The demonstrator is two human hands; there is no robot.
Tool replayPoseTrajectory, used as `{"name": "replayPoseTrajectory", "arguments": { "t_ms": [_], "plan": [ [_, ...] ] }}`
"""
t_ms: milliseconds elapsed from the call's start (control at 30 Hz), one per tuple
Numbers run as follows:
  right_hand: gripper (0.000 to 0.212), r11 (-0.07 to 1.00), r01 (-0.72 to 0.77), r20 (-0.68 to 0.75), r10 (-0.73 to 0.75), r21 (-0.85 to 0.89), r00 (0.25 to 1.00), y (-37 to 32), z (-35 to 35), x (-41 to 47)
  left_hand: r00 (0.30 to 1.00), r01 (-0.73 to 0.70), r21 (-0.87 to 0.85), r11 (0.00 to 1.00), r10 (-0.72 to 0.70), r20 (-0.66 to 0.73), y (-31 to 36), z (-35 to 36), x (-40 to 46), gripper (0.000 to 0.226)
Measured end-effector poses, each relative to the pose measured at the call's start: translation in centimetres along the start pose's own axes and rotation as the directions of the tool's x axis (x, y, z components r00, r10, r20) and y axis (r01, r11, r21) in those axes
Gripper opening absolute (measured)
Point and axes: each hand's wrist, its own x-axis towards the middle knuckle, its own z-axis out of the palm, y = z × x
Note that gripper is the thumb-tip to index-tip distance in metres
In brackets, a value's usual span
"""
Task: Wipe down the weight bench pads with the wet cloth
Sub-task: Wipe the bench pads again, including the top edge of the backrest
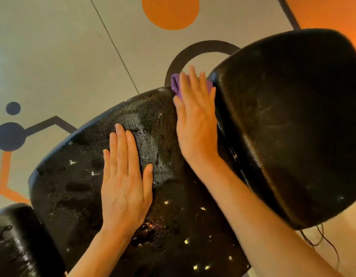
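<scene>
The purple wet cloth lies at the far edge of the large seat pad, at about 12 o'clock from the middle of the view, just beside the second pad that rises at 3 o'clock. The right hand presses it flat with straight fingers; only a small fold shows past the fingertips and the rest is hidden under the palm. The left hand is released and holds nothing; it rests flat on the seat pad at about 7 o'clock from the cloth.

The cloth looks thin, soft and light, so I judge it will bunch up and slide easily on wet vinyl. It is better to keep the whole palm on top of it than to pinch a corner. The pads seem firm and do not need care, but their pebbled black skin is shiny with water drops, so it is probably slippery. Small pale crumbs or tears dot the near part of the seat pad; I cannot tell which.

A third, smaller black pad shows at 8 o'clock. Under the bench is a grey floor with orange and dark circles and lines painted on it
</scene>
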Motion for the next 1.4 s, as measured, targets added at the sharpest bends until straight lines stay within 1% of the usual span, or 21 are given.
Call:
{"name": "replayPoseTrajectory", "arguments": {
  "t_ms": [100,167,233,300,333,433,467,500,600,633,733,767,800,867,933,1000,1067,1133,1233,1300,1400],
  "plan": [
    [0.052,0.984,0.177,0.139,-0.171,-0.026,0.975,-1.1,0.2,-6.8,1.0,-0.008,-0.01,1.0,0.008,-0.005,-0.1,-0.1,0.0,0.067],
    [0.053,0.939,0.335,0.161,-0.319,-0.078,0.934,0.8,-0.4,-6.0,1.0,-0.005,0.009,1.0,0.005,-0.006,0.0,-0.1,0.0,0.067],
    [0.047,0.99,0.131,0.028,-0.13,-0.043,0.991,1.2,-0.3,-1.6,1.0,0.003,0.025,1.0,-0.003,-0.014,0.0,0.0,0.0,0.067],
    [0.046,0.997,-0.077,-0.042,0.077,-0.008,0.996,-0.7,0.4,0.1,1.0,0.004,0.039,0.999,-0.003,-0.014,0.1,0.2,0.0,0.067],
    [0.046,0.998,-0.056,-0.028,0.056,-0.007,0.998,-2.1,1.1,-0.9,1.0,0.0,0.038,0.999,0.001,-0.015,0.0,0.3,0.0,0.067],
    [0.046,0.954,0.3,0.107,-0.3,0.014,0.948,-3.1,2.0,-4.6,1.0,-0.012,0.052,0.999,0.012,-0.005,-0.1,0.2,-0.1,0.066],
    [0.046,0.934,0.358,0.112,-0.356,0.003,0.928,-1.7,1.6,-3.8,1.0,-0.012,0.056,0.998,0.012,-0.005,-0.1,0.2,-0.1,0.066],
    [0.045,0.951,0.309,0.083,-0.308,-0.006,0.948,-0.5,1.2,-2.5,1.0,-0.01,0.056,0.998,0.011,-0.014,0.0,0.2,-0.1,0.067],
    [0.043,0.996,-0.081,-0.093,0.085,0.047,0.992,-0.4,0.7,0.4,1.0,-0.007,0.067,0.998,0.009,-0.025,0.0,0.3,0.0,0.068],
    [0.044,0.997,-0.061,-0.095,0.064,0.036,0.993,-2.0,1.3,-0.2,1.0,-0.015,0.067,0.998,0.016,-0.022,-0.1,0.4,-0.1,0.068],
    [0.043,0.942,0.313,0.1,-0.325,0.119,0.941,-5.6,3.3,-3.1,0.999,-0.037,0.042,0.998,0.039,-0.025,-0.3,0.5,-0.3,0.071],
    [0.042,0.925,0.365,0.12,-0.375,0.103,0.919,-4.8,2.9,-2.5,0.999,-0.034,0.041,0.999,0.035,-0.026,-0.3,0.4,-0.2,0.07],
    [0.041,0.94,0.338,0.097,-0.342,0.058,0.935,-3.4,2.2,-1.5,0.999,-0.027,0.043,0.999,0.028,-0.031,-0.2,0.4,-0.2,0.068],
    [0.039,0.994,0.1,-0.033,-0.099,0.038,0.995,-0.8,0.7,0.4,0.999,-0.019,0.037,0.999,0.02,-0.036,-0.1,0.4,-0.1,0.068],
    [0.039,0.996,-0.065,-0.102,0.07,0.061,0.992,-1.5,0.4,0.2,0.999,-0.02,0.03,0.999,0.021,-0.033,-0.1,0.4,-0.1,0.068],
    [0.042,0.993,0.109,-0.023,-0.108,0.04,0.994,-4.6,1.8,-1.8,0.999,-0.025,0.037,0.999,0.026,-0.026,-0.2,0.5,-0.2,0.068],
    [0.044,0.95,0.295,0.122,-0.306,0.099,0.944,-5.2,2.2,-2.8,0.999,-0.028,0.034,0.999,0.029,-0.03,-0.3,0.5,-0.3,0.067],
    [0.044,0.963,0.266,0.097,-0.268,0.034,0.959,-2.6,1.4,-1.5,0.999,-0.023,0.033,0.999,0.024,-0.041,-0.2,0.5,-0.2,0.066],
    [0.043,1.0,0.019,-0.04,-0.019,0.02,0.999,-0.1,0.5,0.3,0.998,-0.018,0.028,0.999,0.02,-0.051,-0.1,0.5,-0.2,0.067],
    [0.044,0.998,0.06,-0.029,-0.059,0.013,0.998,-0.4,0.8,-1.7,0.999,-0.016,0.031,0.999,0.018,-0.045,-0.1,0.4,-0.1,0.068],
    [0.048,0.974,0.225,0.14,-0.22,-0.028,0.965,1.0,-0.6,-9.1,0.999,-0.018,0.011,1.0,0.019,-0.045,-0.2,0.4,-0.2,0.068]
  ]
}}
